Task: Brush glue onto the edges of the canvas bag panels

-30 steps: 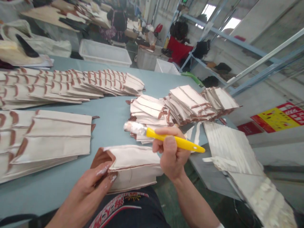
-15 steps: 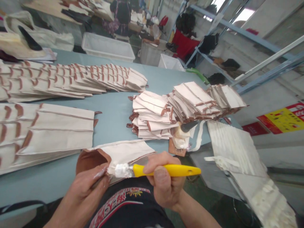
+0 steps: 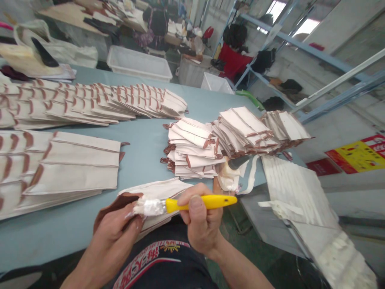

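Observation:
My right hand [image 3: 202,218] is closed round the yellow handle of a paintbrush [image 3: 207,201]. White paste coats the bristles, which point left and touch the edge of a cream fabric piece with a brown lining [image 3: 156,190]. My left hand [image 3: 116,226] pinches that piece at its open brown end, with white smears on the fingertips. The piece lies at the table's near edge, partly hidden by both hands. Just beyond it stand stacked cream pieces with brown trim [image 3: 195,154]. Left of it, more such pieces [image 3: 81,160] overlap in a row.
A second long row of pieces [image 3: 99,102] runs along the back of the blue-green table [image 3: 144,148]. White bins [image 3: 138,66] stand behind it. On the right are a pale paste-streaked board [image 3: 303,188] and blue metal shelving [image 3: 325,60]. A person [image 3: 156,24] is in the background.
The brush and my right hand have shifted left, bringing the bristles over my left fingertips. The brown opening of the piece has folded flatter. My left hand keeps its pinch.

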Available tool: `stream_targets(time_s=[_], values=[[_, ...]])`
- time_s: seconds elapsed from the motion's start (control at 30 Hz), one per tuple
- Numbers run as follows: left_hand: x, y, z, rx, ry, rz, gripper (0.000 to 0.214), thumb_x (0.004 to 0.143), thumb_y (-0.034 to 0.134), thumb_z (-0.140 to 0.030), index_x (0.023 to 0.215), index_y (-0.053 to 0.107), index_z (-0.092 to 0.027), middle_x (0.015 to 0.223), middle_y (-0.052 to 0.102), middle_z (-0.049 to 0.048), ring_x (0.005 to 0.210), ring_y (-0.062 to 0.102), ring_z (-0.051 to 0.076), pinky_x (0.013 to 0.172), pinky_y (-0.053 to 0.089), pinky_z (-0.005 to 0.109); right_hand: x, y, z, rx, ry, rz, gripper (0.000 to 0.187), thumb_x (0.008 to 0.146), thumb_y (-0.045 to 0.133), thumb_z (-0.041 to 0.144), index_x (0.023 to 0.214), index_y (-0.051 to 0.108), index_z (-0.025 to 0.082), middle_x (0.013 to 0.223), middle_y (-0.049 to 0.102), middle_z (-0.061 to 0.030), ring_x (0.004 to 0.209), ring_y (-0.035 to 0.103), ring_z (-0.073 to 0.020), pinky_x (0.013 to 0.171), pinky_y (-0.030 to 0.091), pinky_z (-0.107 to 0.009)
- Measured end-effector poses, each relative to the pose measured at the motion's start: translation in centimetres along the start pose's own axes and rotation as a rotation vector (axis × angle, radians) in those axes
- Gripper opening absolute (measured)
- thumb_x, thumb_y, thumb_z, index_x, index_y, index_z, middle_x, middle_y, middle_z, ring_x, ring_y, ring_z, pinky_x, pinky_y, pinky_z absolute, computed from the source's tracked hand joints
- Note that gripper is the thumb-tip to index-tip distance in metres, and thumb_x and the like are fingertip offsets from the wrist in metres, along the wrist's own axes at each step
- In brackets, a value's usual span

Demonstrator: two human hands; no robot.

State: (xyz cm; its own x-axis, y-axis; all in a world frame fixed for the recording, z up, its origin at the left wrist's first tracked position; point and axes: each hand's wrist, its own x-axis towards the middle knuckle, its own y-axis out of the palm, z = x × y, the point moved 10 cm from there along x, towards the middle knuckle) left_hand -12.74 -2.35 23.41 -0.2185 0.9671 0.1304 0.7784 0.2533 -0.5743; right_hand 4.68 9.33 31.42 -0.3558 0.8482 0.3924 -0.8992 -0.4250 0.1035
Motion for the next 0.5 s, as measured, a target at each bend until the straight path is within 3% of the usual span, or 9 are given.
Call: stream_targets(time_s=[0.1,0.17,0.3,0.4,0.5], values=[[0.7,-1.3,-0.7,0.027,-0.016,-0.094,0.043,0.111,0.061,-0.053,0.086,0.084,-0.026,0.084,0.083,0.0032,0.091,0.081,0.025,0.093,0.066,0.027,0.6,0.6,-1.3,0.122,0.126,-0.022,0.051,0.116,0.063,0.062,0.085,0.072,0.022,0.054,0.045,0.0097,0.04,0.031,-0.0079,0.04,0.03,-0.02],[1.3,-1.8,-1.3,-0.04,-0.062,-0.146,0.044,0.108,0.063,-0.056,0.084,0.085,-0.026,0.08,0.08,0.0023,0.089,0.081,0.025,0.086,0.067,0.025,1.3,-0.3,-2.8,0.164,0.242,-0.13,0.056,0.111,0.066,0.071,0.082,0.069,0.023,0.05,0.035,0.0123,0.041,0.027,-0.0079,0.041,0.029,-0.019],[2.4,-1.4,-1.5,-0.241,-0.175,-0.108,0.039,0.103,0.072,-0.057,0.097,0.091,-0.024,0.099,0.088,0.0052,0.09,0.082,0.024,0.08,0.067,0.023,2.9,-2.1,-4.6,0.233,0.37,-0.261,0.06,0.094,0.079,0.08,0.078,0.064,0.024,0.049,0.025,0.0154,0.042,0.019,-0.0064,0.041,0.025,-0.017],[2.8,-0.8,-0.5,-0.433,-0.27,-0.034,0.042,0.099,0.078,-0.063,0.105,0.092,-0.023,0.095,0.088,0.0057,0.087,0.082,0.025,0.077,0.068,0.025,3.1,-3.0,-4.1,0.232,0.354,-0.279,0.059,0.095,0.079,0.079,0.078,0.063,0.025,0.049,0.024,0.0158,0.042,0.017,-0.0063,0.04,0.024,-0.017],[3.0,-0.5,-0.1,-0.587,-0.349,-0.002,0.044,0.092,0.087,-0.065,0.107,0.091,-0.023,0.087,0.087,0.0042,0.081,0.081,0.024,0.065,0.065,0.024,2.8,-3.0,-1.9,0.175,0.2,-0.217,0.055,0.107,0.07,0.072,0.08,0.066,0.024,0.05,0.033,0.013,0.04,0.025,-0.0074,0.039,0.025,-0.018]])
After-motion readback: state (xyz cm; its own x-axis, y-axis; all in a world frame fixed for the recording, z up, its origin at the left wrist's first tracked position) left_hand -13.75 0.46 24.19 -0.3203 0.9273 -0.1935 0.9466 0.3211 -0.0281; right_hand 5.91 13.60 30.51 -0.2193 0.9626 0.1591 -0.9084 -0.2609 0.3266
